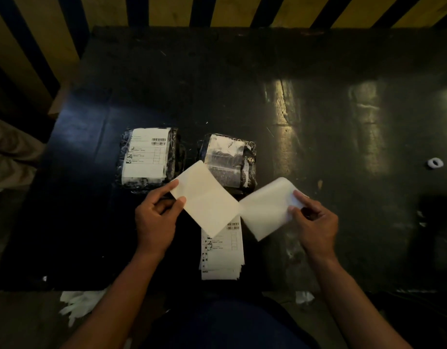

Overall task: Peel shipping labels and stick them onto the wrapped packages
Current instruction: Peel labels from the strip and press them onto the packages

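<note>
Nearest, on the table (318, 102), lies the label stack (221, 250), and just above it the left hand (155, 217) pinches the backing sheet (207, 197) while the right hand (314, 222) pinches the peeled label (265, 209), the two joined only at one corner. Best to finish with a slow, low pull, keeping the sticky face off fingers. Then lower one edge first onto the unlabelled package (228, 162), beside the labelled package (149, 157), and smooth outward.

Two black wrapped packages are laid side by side near the middle of the table's left half. The left package (148, 157) is covered by a white printed label; the right package (228, 162) bears only clear tape. A stack of printed labels (221, 250) is placed by the near edge. A peeled label (207, 200) and its backing sheet (266, 209) are held above it, joined at one corner.
</note>
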